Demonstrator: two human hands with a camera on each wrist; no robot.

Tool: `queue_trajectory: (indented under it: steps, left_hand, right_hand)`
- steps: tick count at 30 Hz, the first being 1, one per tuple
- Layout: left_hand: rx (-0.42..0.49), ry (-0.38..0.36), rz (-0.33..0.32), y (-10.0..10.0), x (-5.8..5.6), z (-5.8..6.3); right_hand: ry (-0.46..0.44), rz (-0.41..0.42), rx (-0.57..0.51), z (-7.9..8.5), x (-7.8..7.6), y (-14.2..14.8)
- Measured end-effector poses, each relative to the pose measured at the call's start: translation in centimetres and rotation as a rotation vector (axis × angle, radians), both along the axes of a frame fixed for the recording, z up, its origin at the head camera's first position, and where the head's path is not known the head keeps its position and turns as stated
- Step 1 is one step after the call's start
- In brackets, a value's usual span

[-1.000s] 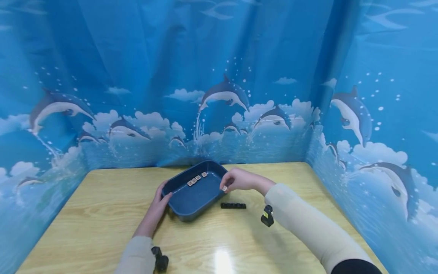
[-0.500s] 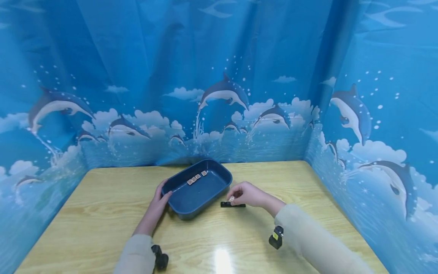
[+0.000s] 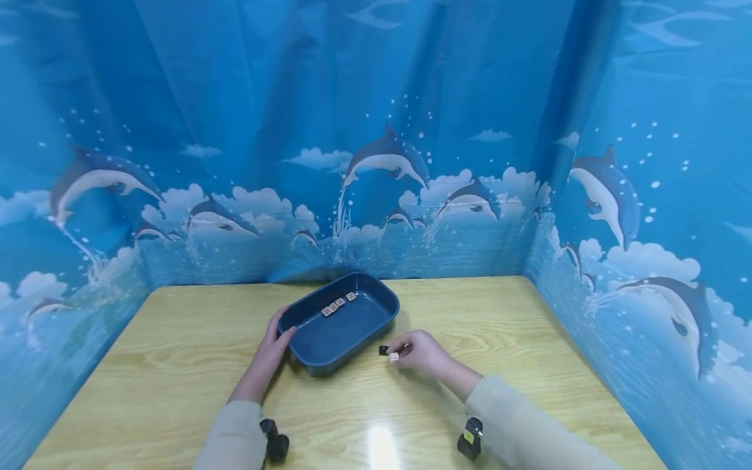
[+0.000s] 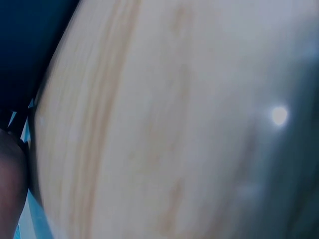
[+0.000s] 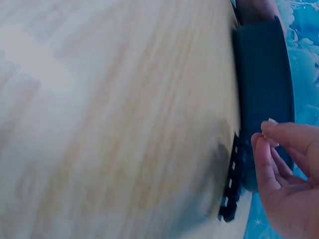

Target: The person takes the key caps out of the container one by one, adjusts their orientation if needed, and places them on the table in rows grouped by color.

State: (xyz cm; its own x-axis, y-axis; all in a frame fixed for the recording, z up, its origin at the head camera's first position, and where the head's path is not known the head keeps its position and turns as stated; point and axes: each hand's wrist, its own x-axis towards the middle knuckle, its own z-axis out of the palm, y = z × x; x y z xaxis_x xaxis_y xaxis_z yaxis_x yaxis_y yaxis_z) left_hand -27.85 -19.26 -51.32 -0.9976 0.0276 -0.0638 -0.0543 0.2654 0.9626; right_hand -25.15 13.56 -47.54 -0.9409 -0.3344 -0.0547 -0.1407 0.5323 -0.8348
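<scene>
My left hand [image 3: 273,341] grips the left end of a dark blue rectangular tray [image 3: 346,341], its thumb over the rim and the fingers outside. Several small beige square blocks [image 3: 333,307] with dark marks lie in a row along the tray's far side. Between thumb and fingertips my right hand [image 3: 422,351] pinches another such block [image 3: 393,357], light-coloured. That hand is right at a notched black strip [image 3: 383,350] on the table and hides most of it in the head view. In the right wrist view the strip's row of slots [image 5: 231,184] shows beside the tray wall [image 5: 263,74].
The wood-grain table [image 3: 176,378] carries the tray and strip, with a bright light reflection near its front. Blue dolphin-print curtains [image 3: 376,215] hang behind and at the sides. A small black device [image 3: 470,438] hangs at each wrist.
My right hand has moved from the tray's right rim down toward me to the black strip, the block still pinched. The left hand and the tray have stayed in place.
</scene>
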Motion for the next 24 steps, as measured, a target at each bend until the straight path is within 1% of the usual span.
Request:
queue_trajectory:
  steps: [4, 8, 10, 15, 18, 24]
  left_hand:
    - [-0.001, -0.019, -0.01, -0.1, 0.1, 0.1]
    - [-0.003, -0.021, -0.019, -0.2, 0.1, 0.0]
    - [-0.004, -0.02, -0.017, -0.2, 0.1, 0.0]
    - [0.0, -0.031, -0.008, -0.1, -0.1, -0.2]
    - [0.003, -0.04, -0.008, -0.2, -0.2, -0.4]
    - [0.005, -0.031, -0.005, -0.2, -0.1, 0.0]
  right_hand:
    - [0.013, -0.041, 0.012, -0.6, 0.4, -0.7]
    - [0.029, -0.065, 0.041, -1.1, 0.8, -1.4]
    - [0.019, -0.074, 0.063, -1.2, 0.9, -1.6]
    - [0.021, -0.068, 0.093, -1.4, 1.2, -2.0]
    - [0.054, -0.052, 0.105, -1.6, 1.3, -2.2]
    - [0.105, -0.047, 0.127, -2.1, 1.2, -2.4]
